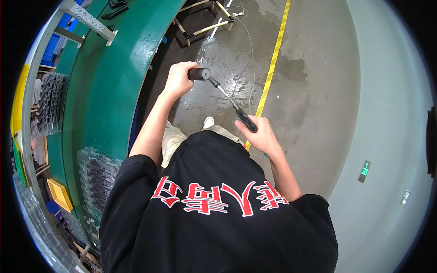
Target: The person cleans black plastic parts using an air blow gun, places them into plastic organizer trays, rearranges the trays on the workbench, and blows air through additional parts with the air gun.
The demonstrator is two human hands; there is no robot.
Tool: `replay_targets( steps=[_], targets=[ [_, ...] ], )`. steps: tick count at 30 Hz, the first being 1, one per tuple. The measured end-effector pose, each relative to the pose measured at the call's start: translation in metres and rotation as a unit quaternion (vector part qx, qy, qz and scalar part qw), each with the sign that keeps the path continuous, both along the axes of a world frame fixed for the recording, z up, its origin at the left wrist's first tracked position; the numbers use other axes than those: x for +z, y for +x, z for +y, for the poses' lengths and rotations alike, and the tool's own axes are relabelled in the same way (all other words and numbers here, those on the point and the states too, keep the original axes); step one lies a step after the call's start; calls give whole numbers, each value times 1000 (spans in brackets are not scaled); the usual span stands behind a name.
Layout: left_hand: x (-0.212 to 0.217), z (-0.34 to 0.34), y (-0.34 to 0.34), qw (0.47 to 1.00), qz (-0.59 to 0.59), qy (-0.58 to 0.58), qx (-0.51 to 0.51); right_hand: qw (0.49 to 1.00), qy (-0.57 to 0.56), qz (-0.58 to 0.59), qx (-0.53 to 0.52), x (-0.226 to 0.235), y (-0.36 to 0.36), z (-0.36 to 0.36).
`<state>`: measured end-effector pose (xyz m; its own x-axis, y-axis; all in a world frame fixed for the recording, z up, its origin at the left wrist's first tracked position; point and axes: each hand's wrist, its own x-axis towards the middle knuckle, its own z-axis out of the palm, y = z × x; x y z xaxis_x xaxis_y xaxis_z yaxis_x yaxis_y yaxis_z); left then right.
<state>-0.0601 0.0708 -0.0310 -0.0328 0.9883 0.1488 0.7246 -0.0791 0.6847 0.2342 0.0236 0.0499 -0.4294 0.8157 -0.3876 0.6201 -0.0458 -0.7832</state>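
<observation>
My left hand point(178, 81) is wrapped round a short black cylinder point(198, 74) with a small hole in its round end. My right hand point(261, 134), lower and to the right, is closed on the black grip point(246, 119) of a thin tool. From that grip a slim silvery rod point(226, 97) runs up and left to a black tip point(214, 82). This tip lies right by the cylinder's end; whether the two are joined I cannot tell. Both hands are in front of my body, above the floor.
Left of me runs a long green workbench point(109, 77) with stacked clear plastic trays point(98, 175), a yellow bin point(59, 194) and black parts point(115, 10). A tube frame point(207, 31) stands ahead on the wet-looking floor. A yellow line point(273, 63) crosses the floor; a pale wall point(387, 113) is right.
</observation>
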Motion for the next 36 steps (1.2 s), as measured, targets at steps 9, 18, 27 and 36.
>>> replay_targets(
  steps=[9, 18, 27, 36],
  targets=[
    [-26, -14, -3, 998, 52, -21, 6, 999, -34, -26, 25, -2, -6, 9],
    [-21, -20, -9, 996, 78, 14, 27, 996, -48, -61, 38, -2, -13, 18],
    [-20, -17, -14, 993, 120, 7, 23, 995, -64, -57, 56, -3, -13, 21],
    [-13, -11, -16, 989, 144, 27, 12, 995, -69, -46, 59, -3, -14, 20]
  ],
)
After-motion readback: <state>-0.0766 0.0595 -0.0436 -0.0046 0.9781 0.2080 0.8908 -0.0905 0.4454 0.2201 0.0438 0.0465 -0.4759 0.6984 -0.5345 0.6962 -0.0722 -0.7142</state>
